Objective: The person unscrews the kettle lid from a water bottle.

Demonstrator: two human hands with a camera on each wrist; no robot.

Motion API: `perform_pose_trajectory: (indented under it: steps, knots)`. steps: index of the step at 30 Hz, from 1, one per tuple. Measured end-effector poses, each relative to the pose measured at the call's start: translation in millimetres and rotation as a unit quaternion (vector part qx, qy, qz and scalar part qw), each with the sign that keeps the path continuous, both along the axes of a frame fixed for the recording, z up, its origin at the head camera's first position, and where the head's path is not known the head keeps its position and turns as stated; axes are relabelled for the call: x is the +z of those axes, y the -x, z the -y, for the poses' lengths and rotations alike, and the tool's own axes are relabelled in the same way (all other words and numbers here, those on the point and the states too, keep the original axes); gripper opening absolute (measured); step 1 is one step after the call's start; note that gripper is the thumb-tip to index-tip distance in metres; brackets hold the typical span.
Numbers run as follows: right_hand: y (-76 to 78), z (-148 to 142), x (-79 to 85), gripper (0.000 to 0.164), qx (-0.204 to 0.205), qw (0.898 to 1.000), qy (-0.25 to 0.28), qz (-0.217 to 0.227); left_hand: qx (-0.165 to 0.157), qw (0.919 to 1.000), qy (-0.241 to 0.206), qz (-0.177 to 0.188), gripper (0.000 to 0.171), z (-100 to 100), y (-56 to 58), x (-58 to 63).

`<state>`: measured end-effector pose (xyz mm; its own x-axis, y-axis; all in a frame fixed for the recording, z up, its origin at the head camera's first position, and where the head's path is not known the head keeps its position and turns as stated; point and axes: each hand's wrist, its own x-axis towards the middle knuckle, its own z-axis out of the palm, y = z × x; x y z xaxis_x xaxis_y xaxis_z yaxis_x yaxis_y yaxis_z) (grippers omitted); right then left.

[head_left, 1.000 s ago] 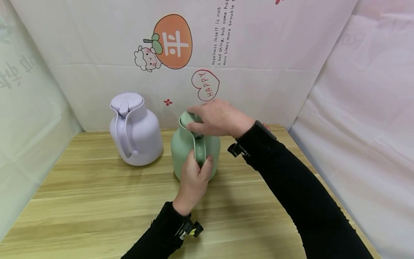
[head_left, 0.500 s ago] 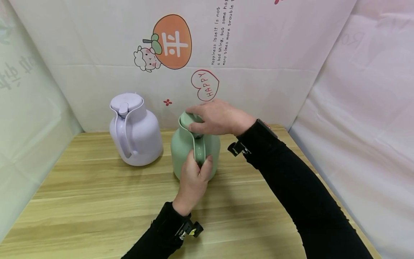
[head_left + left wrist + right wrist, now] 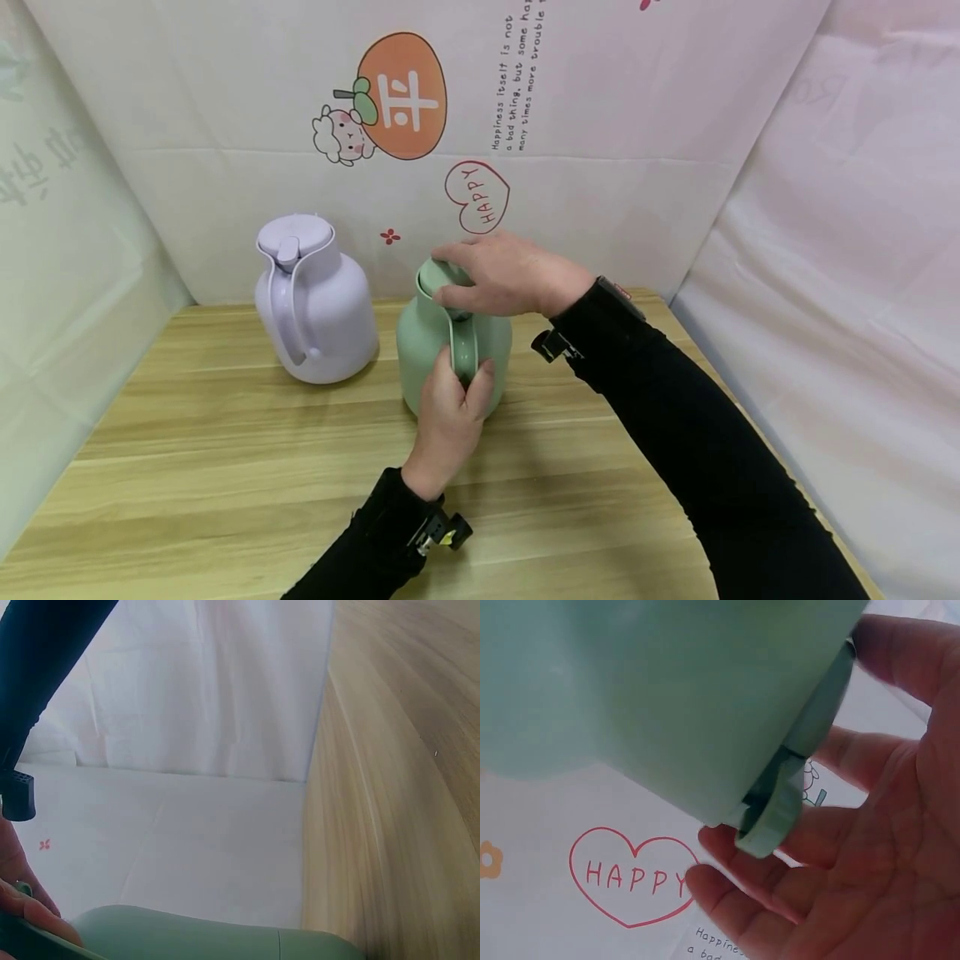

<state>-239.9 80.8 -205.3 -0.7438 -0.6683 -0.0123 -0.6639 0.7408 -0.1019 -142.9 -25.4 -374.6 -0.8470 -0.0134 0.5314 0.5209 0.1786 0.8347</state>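
Nothing visibly shifts | left grip point(image 3: 450, 410) holds curved handle point(image 3: 464, 343) of round green plastic-looking jug point(image 3: 420, 350), near table's point(image 3: 202, 433) back edge | right grip point(image 3: 510, 273) spans green lid point(image 3: 437, 273), clench unclear | best brace handle firmly

My right hand point(image 3: 15, 866) meets the top of the green jug point(image 3: 202, 936) at left; my dark sleeve point(image 3: 49, 667) extends right, white cloth point(image 3: 210, 832) far behind, wooden tabletop point(image 3: 390, 772) beneath.

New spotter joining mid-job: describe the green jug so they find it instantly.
On the far half of the wooden table, in front of the printed white cloth, stands the green jug. The left hand grips its handle; the right hand is at its lid. Its colour sets it apart from the untouched purple jug to its left.
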Motion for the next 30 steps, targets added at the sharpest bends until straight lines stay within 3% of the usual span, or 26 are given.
perform_pose_trajectory:
  steps: [7,15,20,30]
  knots:
    - [-11.6,5.4,-2.3,0.068,-0.067,0.996,-0.002,-0.052,0.006,0.9999,0.009,0.003,0.023,-0.2,-0.7,0.1]
    - [-30.8,23.9,-1.4,0.065,-0.160,0.978,-0.026,-0.131,0.002,0.9999,0.010,0.004,0.024,-0.7,-1.2,-0.5]
    - [-32.5,29.7,-5.1,0.066,-0.171,0.972,-0.049,-0.154,-0.007,0.9999,0.006,0.011,0.023,-0.1,-2.8,-1.0]
    - [-30.3,29.4,-13.6,0.062,-0.155,0.965,-0.052,-0.203,-0.006,1.0000,0.006,0.003,0.022,0.9,-2.2,0.8]
